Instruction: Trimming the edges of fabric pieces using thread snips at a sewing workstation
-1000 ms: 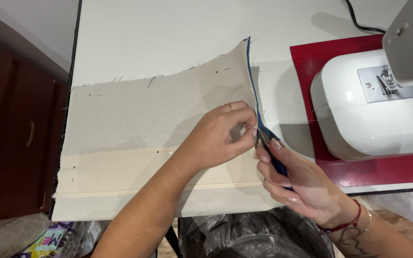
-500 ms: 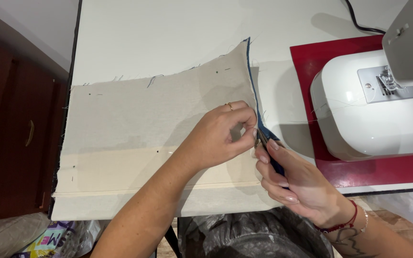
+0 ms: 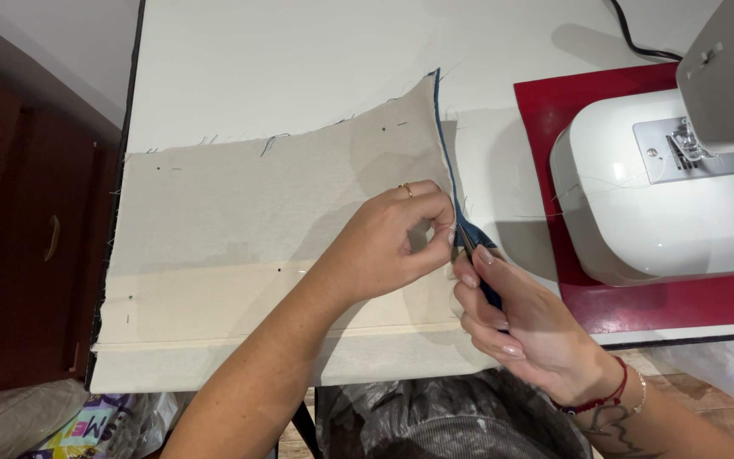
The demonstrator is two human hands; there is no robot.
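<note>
The broad cream woven cloth panel (image 3: 256, 246) across the middle of the frame looks matt and slightly coarse, with frayed threads along its upper edge, and its narrow dark blue cloth edging (image 3: 445, 153) looks like denim. Under it the white tabletop (image 3: 299, 59) is smooth and matt. At right, the white plastic sewing machine (image 3: 656, 212) has a soft sheen and a brushed metal needle plate (image 3: 690, 153), resting on a dull red flat mat (image 3: 571, 110)

fabric (image 3: 239, 246) on table (image 3: 299, 59), sewing machine (image 3: 664, 195) right
</note>
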